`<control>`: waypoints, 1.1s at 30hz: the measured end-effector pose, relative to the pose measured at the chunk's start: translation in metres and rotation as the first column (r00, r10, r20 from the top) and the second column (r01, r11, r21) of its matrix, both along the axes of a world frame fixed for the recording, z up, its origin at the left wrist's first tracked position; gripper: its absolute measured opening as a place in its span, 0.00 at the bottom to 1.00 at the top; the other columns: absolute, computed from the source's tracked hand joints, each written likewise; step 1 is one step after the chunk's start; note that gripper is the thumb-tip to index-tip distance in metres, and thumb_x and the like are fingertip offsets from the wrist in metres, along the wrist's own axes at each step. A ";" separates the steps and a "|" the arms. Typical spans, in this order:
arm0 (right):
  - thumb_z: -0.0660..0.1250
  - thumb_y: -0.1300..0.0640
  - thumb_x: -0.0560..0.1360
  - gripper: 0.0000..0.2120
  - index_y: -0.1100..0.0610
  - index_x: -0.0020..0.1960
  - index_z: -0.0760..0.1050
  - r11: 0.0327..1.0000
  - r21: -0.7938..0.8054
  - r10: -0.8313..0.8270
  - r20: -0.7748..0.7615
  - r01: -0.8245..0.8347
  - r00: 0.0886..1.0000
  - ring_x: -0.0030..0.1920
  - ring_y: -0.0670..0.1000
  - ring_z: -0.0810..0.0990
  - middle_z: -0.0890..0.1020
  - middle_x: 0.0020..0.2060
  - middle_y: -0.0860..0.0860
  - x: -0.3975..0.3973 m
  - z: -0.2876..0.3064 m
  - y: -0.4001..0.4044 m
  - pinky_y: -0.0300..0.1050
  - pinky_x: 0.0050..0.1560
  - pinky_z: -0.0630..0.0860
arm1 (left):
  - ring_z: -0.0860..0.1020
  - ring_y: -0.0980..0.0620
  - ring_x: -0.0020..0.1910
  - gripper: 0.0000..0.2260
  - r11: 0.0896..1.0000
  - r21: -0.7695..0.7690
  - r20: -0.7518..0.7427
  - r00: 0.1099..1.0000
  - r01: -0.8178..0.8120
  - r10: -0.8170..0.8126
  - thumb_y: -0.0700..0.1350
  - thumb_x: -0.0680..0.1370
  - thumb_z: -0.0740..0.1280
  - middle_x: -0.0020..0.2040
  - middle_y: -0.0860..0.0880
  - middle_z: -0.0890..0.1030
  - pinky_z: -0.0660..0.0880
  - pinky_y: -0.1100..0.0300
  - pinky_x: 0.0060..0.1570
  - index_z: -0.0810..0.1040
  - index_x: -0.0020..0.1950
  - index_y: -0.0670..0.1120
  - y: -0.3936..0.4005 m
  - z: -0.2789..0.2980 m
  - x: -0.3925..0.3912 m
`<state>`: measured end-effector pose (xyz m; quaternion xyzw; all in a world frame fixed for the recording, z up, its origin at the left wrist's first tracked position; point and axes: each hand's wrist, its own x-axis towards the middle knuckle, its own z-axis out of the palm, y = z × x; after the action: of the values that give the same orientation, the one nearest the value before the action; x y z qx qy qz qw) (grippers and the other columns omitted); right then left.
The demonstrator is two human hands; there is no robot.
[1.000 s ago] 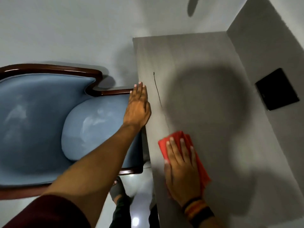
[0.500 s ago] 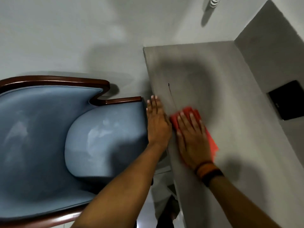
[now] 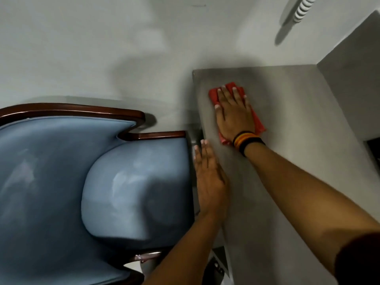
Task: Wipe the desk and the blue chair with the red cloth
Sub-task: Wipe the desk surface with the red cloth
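Observation:
The red cloth (image 3: 214, 95) lies flat near the far left corner of the grey desk (image 3: 292, 145). My right hand (image 3: 234, 115) presses down on it with fingers spread, covering most of the cloth; striped bands circle that wrist. My left hand (image 3: 209, 177) rests flat and empty on the desk's left edge, fingers together and pointing away from me. The blue chair (image 3: 61, 171), padded with a dark wooden frame, stands just left of the desk and nearly touches its edge.
A grey upright panel (image 3: 353, 89) borders the desk on the right, with a dark recess (image 3: 373, 149) in it at the frame's edge. A white ribbed object (image 3: 302, 9) shows at the top right. The pale wall runs behind the desk and chair.
My right hand has slid the red cloth away from me, from the desk's near middle to its far left corner. My left hand has moved from the chair's armrest onto the desk edge.

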<state>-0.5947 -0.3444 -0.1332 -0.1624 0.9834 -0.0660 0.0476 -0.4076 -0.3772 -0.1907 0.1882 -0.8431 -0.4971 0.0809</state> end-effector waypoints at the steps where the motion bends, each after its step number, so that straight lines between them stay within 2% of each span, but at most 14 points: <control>1: 0.48 0.47 0.85 0.29 0.52 0.84 0.52 1.000 0.003 -0.001 0.008 0.001 1.000 0.85 0.53 0.50 0.55 0.84 0.48 -0.007 0.002 -0.005 0.59 0.84 0.47 | 0.39 0.54 0.87 0.28 1.000 -0.028 0.009 1.000 0.002 -0.001 0.40 0.87 0.48 0.88 0.51 0.46 0.42 0.54 0.87 0.45 0.87 0.46 0.000 -0.001 -0.001; 3: 0.48 0.47 0.85 0.28 0.52 0.84 0.52 1.000 -0.007 0.015 0.014 -0.014 1.000 0.85 0.53 0.50 0.55 0.84 0.47 0.011 0.002 0.002 0.58 0.84 0.48 | 0.39 0.53 0.87 0.29 0.998 -0.057 0.026 1.000 -0.004 0.005 0.37 0.87 0.51 0.88 0.50 0.46 0.42 0.52 0.87 0.44 0.87 0.45 0.000 0.002 -0.001; 5: 0.47 0.46 0.85 0.29 0.51 0.84 0.51 0.998 0.013 0.054 -0.007 -0.054 0.999 0.85 0.52 0.50 0.55 0.84 0.48 0.060 -0.001 0.029 0.59 0.84 0.49 | 0.41 0.51 0.87 0.28 0.998 -0.062 0.025 1.000 0.004 -0.002 0.39 0.88 0.52 0.88 0.48 0.46 0.43 0.51 0.87 0.45 0.87 0.43 0.000 0.007 -0.001; 8: 0.47 0.45 0.85 0.29 0.50 0.84 0.49 0.993 0.050 0.112 -0.008 -0.111 0.994 0.85 0.51 0.48 0.54 0.84 0.48 0.134 -0.011 0.067 0.58 0.84 0.50 | 0.41 0.52 0.87 0.29 1.000 -0.024 0.023 1.000 0.017 -0.016 0.51 0.87 0.47 0.88 0.48 0.45 0.43 0.52 0.87 0.44 0.87 0.43 0.001 0.014 0.002; 10: 0.48 0.45 0.85 0.29 0.50 0.84 0.49 0.989 0.042 0.141 0.012 -0.142 0.990 0.85 0.50 0.48 0.55 0.84 0.48 0.129 -0.013 0.073 0.59 0.83 0.51 | 0.39 0.56 0.87 0.31 1.000 -0.008 0.020 1.000 -0.002 0.003 0.55 0.85 0.41 0.88 0.51 0.45 0.42 0.54 0.87 0.44 0.87 0.45 0.004 0.017 0.003; 12: 0.48 0.45 0.85 0.29 0.49 0.84 0.51 0.989 0.009 0.150 0.006 -0.150 0.989 0.85 0.50 0.50 0.57 0.84 0.47 0.087 -0.011 0.055 0.60 0.83 0.52 | 0.38 0.57 0.86 0.30 0.998 -0.057 0.041 0.999 -0.003 0.005 0.52 0.85 0.42 0.88 0.51 0.45 0.42 0.54 0.87 0.44 0.87 0.46 0.003 0.012 0.001; 16: 0.48 0.47 0.85 0.28 0.51 0.84 0.53 0.999 -0.011 0.035 0.002 -0.034 0.999 0.84 0.53 0.51 0.56 0.84 0.47 0.006 -0.003 0.014 0.59 0.83 0.49 | 0.39 0.51 0.87 0.31 0.977 -0.215 0.106 0.994 0.019 0.004 0.38 0.85 0.50 0.88 0.47 0.44 0.44 0.51 0.87 0.41 0.87 0.44 0.003 0.006 -0.005; 18: 0.48 0.47 0.85 0.29 0.52 0.84 0.53 1.000 -0.016 0.001 -0.007 -0.001 1.000 0.84 0.53 0.51 0.56 0.84 0.48 0.020 -0.003 0.016 0.60 0.83 0.50 | 0.39 0.49 0.87 0.32 0.975 -0.220 0.142 0.990 0.015 0.017 0.36 0.85 0.51 0.88 0.45 0.42 0.45 0.50 0.87 0.39 0.86 0.43 0.003 0.012 -0.010; 22: 0.48 0.45 0.84 0.29 0.52 0.83 0.55 0.999 0.005 0.042 -0.052 -0.042 0.998 0.84 0.53 0.54 0.59 0.83 0.48 0.079 -0.014 0.042 0.62 0.82 0.54 | 0.39 0.49 0.87 0.33 0.977 -0.209 0.158 0.985 -0.036 0.070 0.38 0.85 0.54 0.88 0.46 0.41 0.46 0.49 0.87 0.38 0.86 0.44 0.007 0.014 -0.022; 29: 0.48 0.46 0.85 0.29 0.51 0.84 0.52 0.998 -0.013 0.056 0.013 -0.055 0.998 0.85 0.53 0.49 0.55 0.84 0.47 -0.002 -0.004 0.016 0.61 0.83 0.49 | 0.40 0.50 0.87 0.35 0.964 -0.258 0.093 0.991 -0.070 0.097 0.30 0.81 0.51 0.88 0.47 0.45 0.46 0.51 0.87 0.42 0.87 0.43 0.006 0.013 -0.020; 33: 0.46 0.45 0.85 0.28 0.49 0.84 0.50 0.986 0.026 0.162 0.002 -0.162 0.987 0.85 0.51 0.48 0.54 0.84 0.46 0.080 -0.010 0.069 0.60 0.83 0.51 | 0.38 0.51 0.86 0.32 0.968 -0.243 0.100 0.991 -0.065 0.091 0.35 0.85 0.54 0.88 0.47 0.45 0.45 0.50 0.87 0.43 0.87 0.43 0.005 0.016 -0.018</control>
<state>-0.5151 -0.2754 -0.1436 -0.2413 0.9677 -0.0493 0.0548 -0.4253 -0.3718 -0.1747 0.2371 -0.8920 -0.3773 0.0760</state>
